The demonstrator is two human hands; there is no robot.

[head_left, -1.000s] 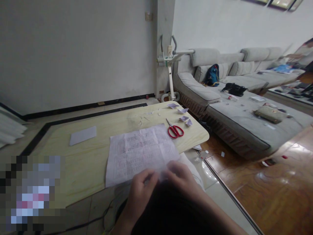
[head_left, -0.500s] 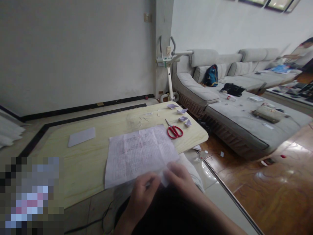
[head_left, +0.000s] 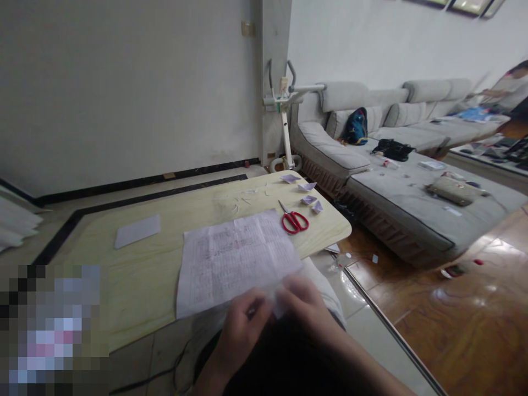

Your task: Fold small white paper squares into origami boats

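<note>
A large creased sheet of paper [head_left: 235, 256] with faint print lies on a pale wooden table [head_left: 173, 220], its near edge hanging over the table's front. My left hand [head_left: 237, 327] and my right hand [head_left: 307, 302] are both closed on that near edge, fingers pinched close together at the sheet's lower right corner. Red-handled scissors [head_left: 293, 219] lie on the table beyond the sheet, to the right. Several small folded paper pieces [head_left: 307, 193] sit at the table's far right corner.
A blank white sheet [head_left: 137, 230] lies on the table's left part. Paper scraps [head_left: 247, 197] are strewn at the far side. A grey sofa [head_left: 396, 187] with bags stands to the right, a white exercise machine [head_left: 284, 110] by the wall. Cables run on the floor below.
My hands have stayed on the sheet's near edge, shifting only slightly. The view has drifted a little.
</note>
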